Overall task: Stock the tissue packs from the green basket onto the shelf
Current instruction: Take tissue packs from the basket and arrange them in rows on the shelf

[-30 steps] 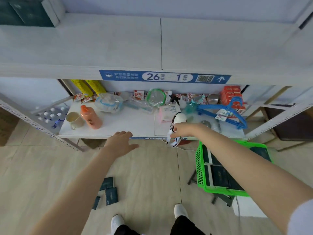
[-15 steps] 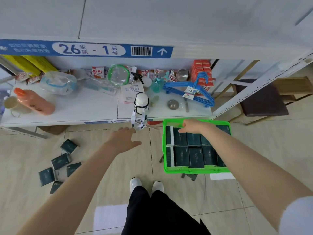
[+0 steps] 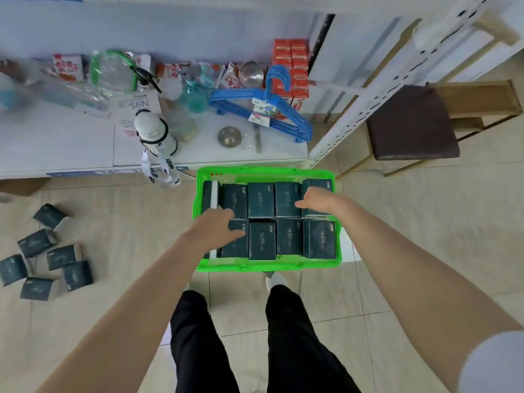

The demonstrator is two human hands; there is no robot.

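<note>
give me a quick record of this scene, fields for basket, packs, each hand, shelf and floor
basket: green, just in front of the shelf edge
tissue packs: dark, filling the basket in two rows
left hand: on a near-row pack at the basket's left end, grip unclear
right hand: lies on far-row packs at the right end, fingers fairly straight
shelf: holds a white bottle, blue hangers and other goods; none of the dark packs seen on it
floor: loose packs scattered at the left
</note>
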